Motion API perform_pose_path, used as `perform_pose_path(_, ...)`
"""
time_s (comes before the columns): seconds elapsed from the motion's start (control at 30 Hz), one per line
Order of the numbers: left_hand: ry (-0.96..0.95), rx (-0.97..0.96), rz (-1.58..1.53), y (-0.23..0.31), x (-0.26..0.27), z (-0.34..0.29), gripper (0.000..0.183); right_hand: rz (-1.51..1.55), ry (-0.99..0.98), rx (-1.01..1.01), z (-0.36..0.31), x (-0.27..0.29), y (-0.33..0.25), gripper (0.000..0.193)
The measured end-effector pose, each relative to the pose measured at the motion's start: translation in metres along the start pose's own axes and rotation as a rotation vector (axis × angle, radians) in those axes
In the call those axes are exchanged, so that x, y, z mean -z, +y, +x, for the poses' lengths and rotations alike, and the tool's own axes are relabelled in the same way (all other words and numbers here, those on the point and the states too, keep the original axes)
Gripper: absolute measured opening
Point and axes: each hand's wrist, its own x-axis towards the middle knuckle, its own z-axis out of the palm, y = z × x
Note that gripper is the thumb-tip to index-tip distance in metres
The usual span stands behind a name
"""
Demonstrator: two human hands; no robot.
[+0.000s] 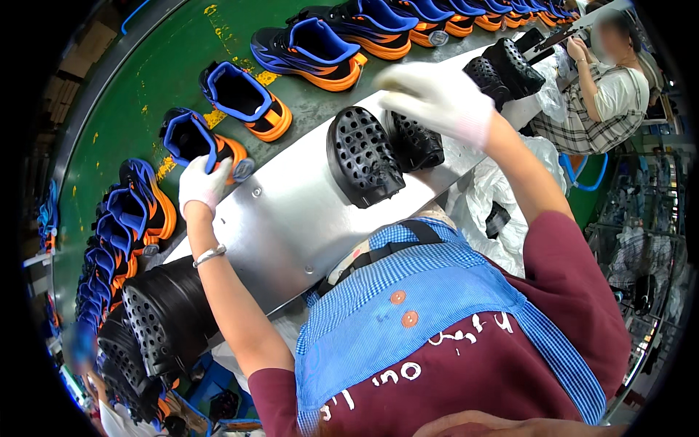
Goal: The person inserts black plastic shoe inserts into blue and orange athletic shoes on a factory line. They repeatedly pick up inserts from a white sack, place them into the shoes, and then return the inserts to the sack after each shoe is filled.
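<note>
My left hand (202,182), in a white glove, grips the heel of a black, blue and orange sports shoe (180,132) on the green conveyor belt. My right hand (437,102), also gloved in white and a little blurred, is stretched out over the metal shelf with nothing seen in it. Below its palm a black perforated plastic shoe insert (416,149) is partly hidden. A second black perforated shoe insert (364,156) lies beside it. Another sports shoe (244,102) stands on the belt between my hands.
Rows of matching shoes (320,47) curve along the green belt (167,51). Nested black inserts (167,309) lie at the metal shelf's (269,233) left end, more inserts (506,69) at its right. White plastic bags (502,189) hang below. A co-worker (611,87) sits at upper right.
</note>
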Motion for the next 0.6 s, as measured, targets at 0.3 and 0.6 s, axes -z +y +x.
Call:
perform_pose_path(0.3, 0.604, -0.239, 0.264, 0.037, 0.011, -0.070, 0.034, -0.186, -0.001, -0.321, -0.095, -0.040, 0.022, 0.051)
perform_pose_path(0.6, 0.441, -0.398, -0.080, 0.070, -0.017, -0.097, 0.025, -0.174, -0.029, -0.295, -0.093, -0.046, 0.028, 0.046)
